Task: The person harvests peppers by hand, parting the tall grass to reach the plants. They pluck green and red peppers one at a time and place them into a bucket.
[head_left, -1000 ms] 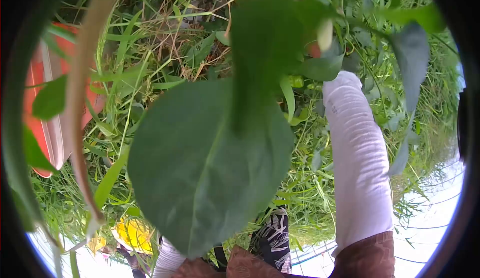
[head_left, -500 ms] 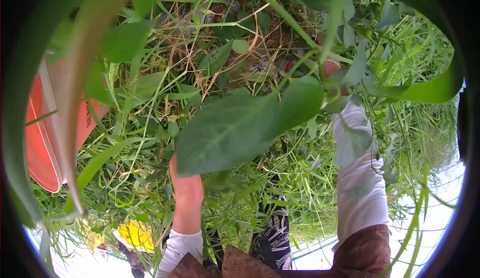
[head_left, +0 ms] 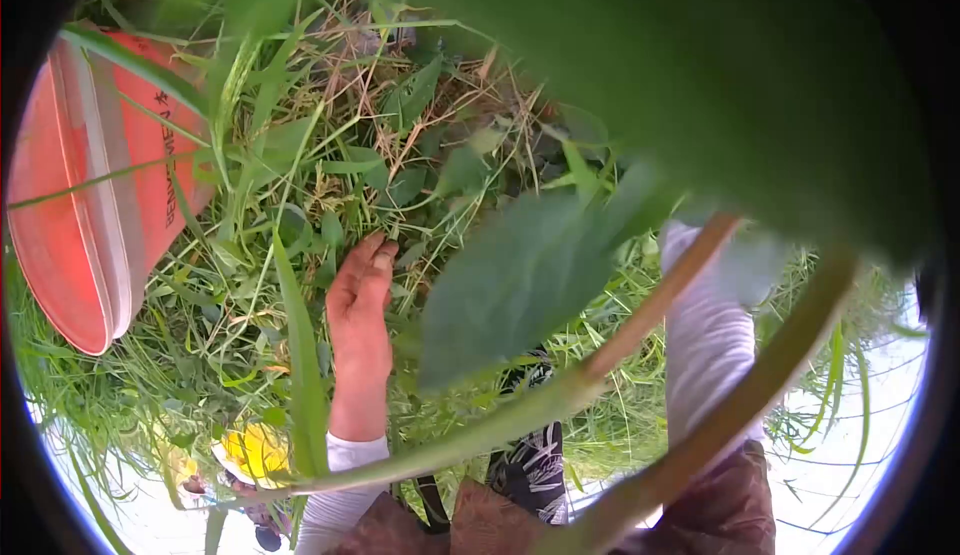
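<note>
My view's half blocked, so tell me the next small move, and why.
I'd probably sweep aside the large blurred leaf with the left hand: the right hand, beyond the white sleeve, is hidden behind foliage, while the left hand shows plainly by the grass, though whether it grips anything is unclear.

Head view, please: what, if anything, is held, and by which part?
Cannot be told: the left hand shows no clear grip; foliage hides the right hand.
</note>
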Tool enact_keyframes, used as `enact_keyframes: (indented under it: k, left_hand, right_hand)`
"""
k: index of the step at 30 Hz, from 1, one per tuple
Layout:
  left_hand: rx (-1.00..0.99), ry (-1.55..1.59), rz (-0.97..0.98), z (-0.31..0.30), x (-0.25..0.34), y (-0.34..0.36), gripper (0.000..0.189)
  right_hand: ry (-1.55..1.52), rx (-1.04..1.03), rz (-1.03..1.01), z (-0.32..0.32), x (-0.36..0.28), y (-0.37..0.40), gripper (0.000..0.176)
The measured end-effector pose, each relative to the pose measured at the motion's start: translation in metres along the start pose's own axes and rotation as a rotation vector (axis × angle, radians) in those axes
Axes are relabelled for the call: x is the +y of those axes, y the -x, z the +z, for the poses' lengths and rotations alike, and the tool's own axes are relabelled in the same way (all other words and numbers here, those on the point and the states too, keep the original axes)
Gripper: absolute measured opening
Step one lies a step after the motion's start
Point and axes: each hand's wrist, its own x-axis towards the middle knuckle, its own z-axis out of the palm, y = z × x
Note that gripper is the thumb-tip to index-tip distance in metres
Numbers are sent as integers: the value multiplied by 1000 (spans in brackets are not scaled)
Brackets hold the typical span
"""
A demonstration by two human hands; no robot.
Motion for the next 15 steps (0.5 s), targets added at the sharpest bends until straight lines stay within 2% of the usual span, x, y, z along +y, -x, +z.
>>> enact_keyframes:
  k: [2,3,4,6,8,9,10,12,13,15]
  left_hand:
    - [-22,129,51,1,3,5,40]
    - [8,-89,6,-5,-4,-2,41]
    - [10,-85,3,-9,-6,0,41]
    - [-56,-55,55,-10,-5,-2,44]
    - [-12,-81,24,-11,-9,-4,42]
    - [-49,0,26,-14,-16,-5,47]
    - [-82,81,26,-16,-24,-7,53]
    - [-129,165,65,-17,-33,-10,48]
    - [-74,105,89,-13,-28,-7,45]
    - [-15,42,120,-10,-27,-9,43]
  right_hand:
    - [-31,14,18,61,-1,-58,31]
    - [-47,18,25,104,-8,-96,31]
    - [-61,22,32,141,-21,-121,32]
    - [-69,40,28,137,-29,-122,32]
    - [500,-150,206,134,-58,-121,43]
    - [-360,148,244,156,-7,-107,41]
    - [-356,141,242,150,-5,-108,41]
    - [87,140,63,140,-2,-108,35]
    - [71,82,242,111,-54,-113,29]
    - [72,129,197,114,-45,-117,31]
